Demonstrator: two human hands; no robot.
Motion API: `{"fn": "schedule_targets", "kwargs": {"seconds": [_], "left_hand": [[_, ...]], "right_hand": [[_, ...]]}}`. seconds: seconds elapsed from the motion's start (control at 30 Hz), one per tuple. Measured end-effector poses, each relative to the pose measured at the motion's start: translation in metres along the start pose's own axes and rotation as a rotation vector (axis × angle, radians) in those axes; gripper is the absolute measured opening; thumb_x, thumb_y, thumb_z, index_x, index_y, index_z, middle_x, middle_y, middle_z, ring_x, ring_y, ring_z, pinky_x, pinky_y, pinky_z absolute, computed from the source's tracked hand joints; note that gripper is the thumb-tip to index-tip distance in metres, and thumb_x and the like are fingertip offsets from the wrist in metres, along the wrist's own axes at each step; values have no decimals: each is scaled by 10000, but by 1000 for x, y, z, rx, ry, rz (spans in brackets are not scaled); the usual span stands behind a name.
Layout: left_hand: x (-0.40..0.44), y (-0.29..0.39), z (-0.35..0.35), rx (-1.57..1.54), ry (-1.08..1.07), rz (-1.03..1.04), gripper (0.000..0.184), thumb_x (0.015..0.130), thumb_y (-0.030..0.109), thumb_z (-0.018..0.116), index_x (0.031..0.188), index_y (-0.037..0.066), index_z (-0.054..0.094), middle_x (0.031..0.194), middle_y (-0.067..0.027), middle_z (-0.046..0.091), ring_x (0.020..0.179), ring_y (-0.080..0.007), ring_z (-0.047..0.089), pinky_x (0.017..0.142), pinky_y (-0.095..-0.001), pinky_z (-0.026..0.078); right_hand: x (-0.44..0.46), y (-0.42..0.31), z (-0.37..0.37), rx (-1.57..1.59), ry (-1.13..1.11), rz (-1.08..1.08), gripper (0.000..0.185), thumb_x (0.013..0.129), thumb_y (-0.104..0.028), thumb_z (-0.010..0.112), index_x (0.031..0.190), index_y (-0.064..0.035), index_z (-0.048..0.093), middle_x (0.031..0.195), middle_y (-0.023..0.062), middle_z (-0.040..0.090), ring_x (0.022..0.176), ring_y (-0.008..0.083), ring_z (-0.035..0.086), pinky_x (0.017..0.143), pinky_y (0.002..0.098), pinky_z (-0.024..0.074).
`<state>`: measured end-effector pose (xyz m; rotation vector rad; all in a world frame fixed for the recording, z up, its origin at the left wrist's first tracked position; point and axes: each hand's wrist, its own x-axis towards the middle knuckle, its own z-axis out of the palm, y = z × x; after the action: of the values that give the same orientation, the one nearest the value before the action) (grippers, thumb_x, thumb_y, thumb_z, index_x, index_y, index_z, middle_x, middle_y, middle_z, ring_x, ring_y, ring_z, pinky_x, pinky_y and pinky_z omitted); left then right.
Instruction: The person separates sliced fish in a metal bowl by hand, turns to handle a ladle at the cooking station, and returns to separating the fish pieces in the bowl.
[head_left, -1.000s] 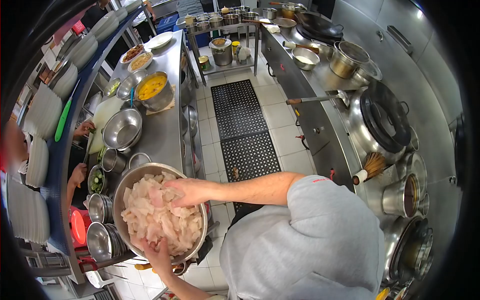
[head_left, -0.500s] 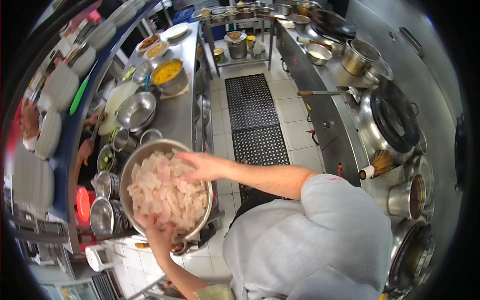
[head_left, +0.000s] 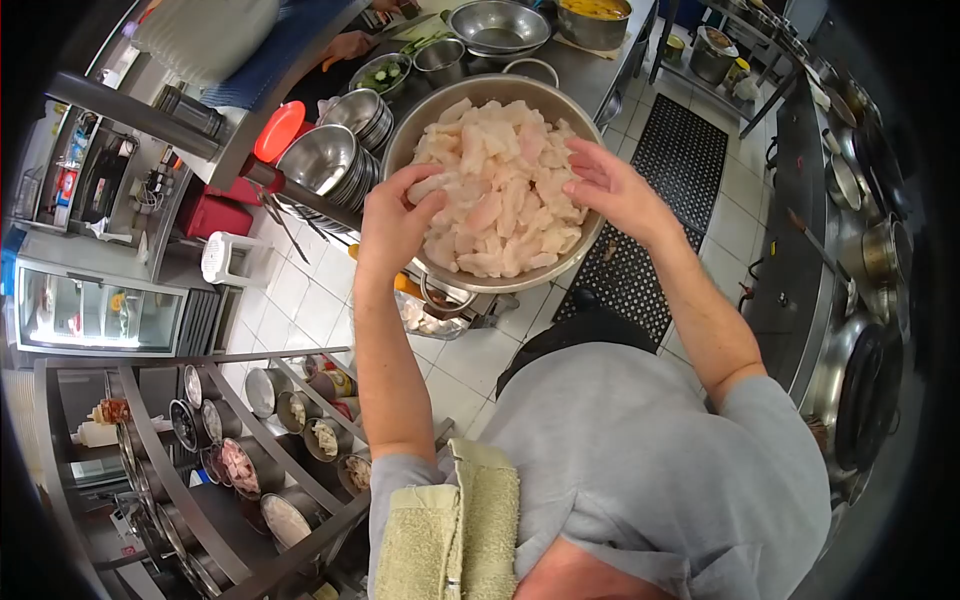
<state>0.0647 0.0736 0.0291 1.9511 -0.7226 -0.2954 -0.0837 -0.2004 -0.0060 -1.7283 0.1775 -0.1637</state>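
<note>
A large round steel bowl [head_left: 398, 140] with two loop handles is heaped with pale raw sliced meat [head_left: 495, 185]. My left hand [head_left: 395, 220] is at the bowl's left side, thumb and fingers curved apart beside the slices. On the right, my right hand [head_left: 620, 190] hovers at the edge of the pile with its fingers spread. Neither hand visibly holds a piece. Stacked steel bowls [head_left: 320, 160] stand just left of the big bowl, and a small bowl of green vegetables [head_left: 382, 75] lies behind them.
A rack with pots of food [head_left: 240, 465] is at the lower left. The stove counter [head_left: 785, 290] runs along the right, beyond a black floor mat [head_left: 680, 150]. Another person's hand [head_left: 348, 46] works at the top near a cutting board. A white stool [head_left: 232, 258] stands left.
The view has swung left and down, bringing the rack and fridge into sight. My hands have come off the middle of the meat toward the bowl's two sides.
</note>
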Motion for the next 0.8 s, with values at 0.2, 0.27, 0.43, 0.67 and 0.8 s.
{"fn": "schedule_targets", "kwargs": {"seconds": [0.2,0.27,0.43,0.67,0.8], "left_hand": [[6,3,5,166,120,45,296,861,96,708,1139,-2,693,951,-143,735,798,-192,686,740,-283,526],[7,-15,7,90,118,43,298,869,87,696,1154,1,688,984,-148,737,827,-192,694,756,-287,529],[-10,-22,12,199,82,55,350,891,22,629,1240,15,652,1146,-176,712,1012,-239,710,846,-313,542],[3,-2,51,438,250,341,312,841,27,660,1152,31,687,1209,-195,672,1081,-390,638,945,-441,493],[29,10,73,493,324,362,288,824,26,665,1109,44,703,1144,-166,689,878,-329,682,799,-391,537]], "right_hand": [[-1,-25,34,-253,-98,-101,320,903,-117,667,1199,3,666,1211,173,655,1168,310,609,970,391,505],[18,5,58,-486,-142,-599,220,833,-60,662,1040,-8,714,1111,135,671,1099,302,626,872,400,538],[33,13,84,-906,-118,-827,184,747,-104,705,925,-57,697,1047,100,611,1023,294,603,848,396,529],[50,-2,35,-555,-184,-542,238,761,-99,717,996,-64,710,1111,103,618,1079,323,586,887,422,509],[86,-7,32,-495,51,-767,251,782,-57,696,1033,-52,707,1106,120,633,1073,342,594,917,431,495]]}}
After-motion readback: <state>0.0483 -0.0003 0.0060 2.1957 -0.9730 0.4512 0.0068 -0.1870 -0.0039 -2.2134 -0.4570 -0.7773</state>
